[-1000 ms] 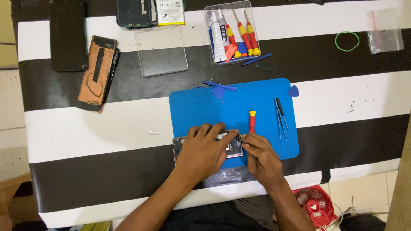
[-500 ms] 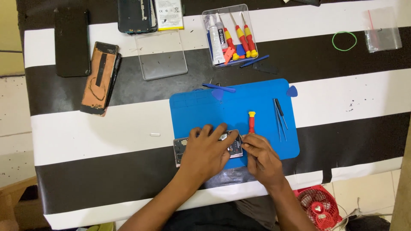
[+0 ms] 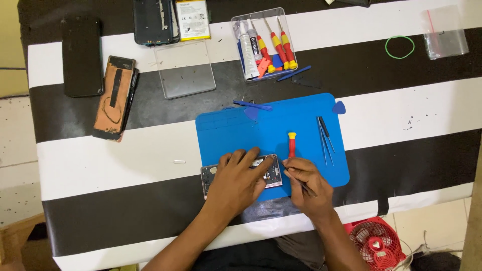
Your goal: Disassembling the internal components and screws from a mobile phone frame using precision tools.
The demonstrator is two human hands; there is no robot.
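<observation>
Pinching a thin dark tool (image 3: 300,184) in my right hand (image 3: 307,188), fingers closed round its shaft, tip aimed left at the opened phone (image 3: 241,174). My left hand (image 3: 236,183) lies flat over that phone, fingers spread and pressing down, nothing gripped in them. The phone sits on the near left corner of the blue mat (image 3: 281,125), its left end hanging past the mat edge onto the striped tablecloth (image 3: 100,160).

Step, as I judge it: working on a small part inside the phone body near its right end, left hand steadying. Next move calls for a fine, light touch at the tool tip and no shifting of the phone.

Relative to the mat: red-and-yellow screwdriver (image 3: 291,144) lies on it just beyond my right hand; tweezers (image 3: 325,139) on it toward the right edge; blue pry stick (image 3: 252,105) at the far edge; blue pick (image 3: 339,107) at the far right corner. Beyond the mat, a clear tray (image 3: 264,42) of screwdrivers and a glue tube. Far left of the mat, another stripped phone with a copper-coloured back (image 3: 114,98) and a dark phone (image 3: 82,56). Far right, a green rubber band (image 3: 399,46).

Hard to make out: my left hand covers most of the phone's insides; the tool tip and what it touches are too small to tell; whether the tool is tweezers or a probe, cannot say
</observation>
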